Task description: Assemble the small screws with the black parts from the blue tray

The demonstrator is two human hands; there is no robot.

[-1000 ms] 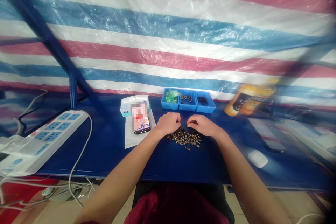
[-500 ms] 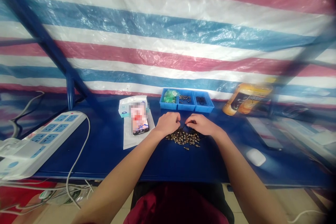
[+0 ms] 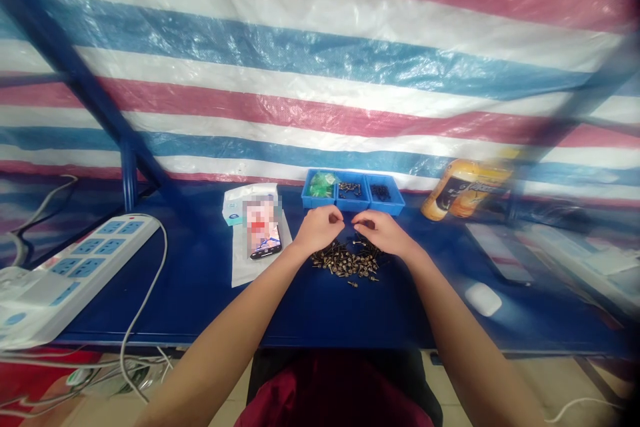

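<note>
Right of the smartphone (image 3: 265, 237), curling the left hand (image 3: 321, 227) narrowly, showing too little to tell of any grip; at the far side of screws (image 3: 346, 263) heaped on the counter (image 3: 345, 317), curling the right hand (image 3: 377, 228) narrowly too, likewise hiding any hold.

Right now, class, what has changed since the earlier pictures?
The left hand and right hand have moved slightly away from the pile of small metal parts, toward the blue bins, uncovering more of the pile. Whether either took or let go of a piece is unclear. The blue bins, phone and power strip stayed put.
</note>
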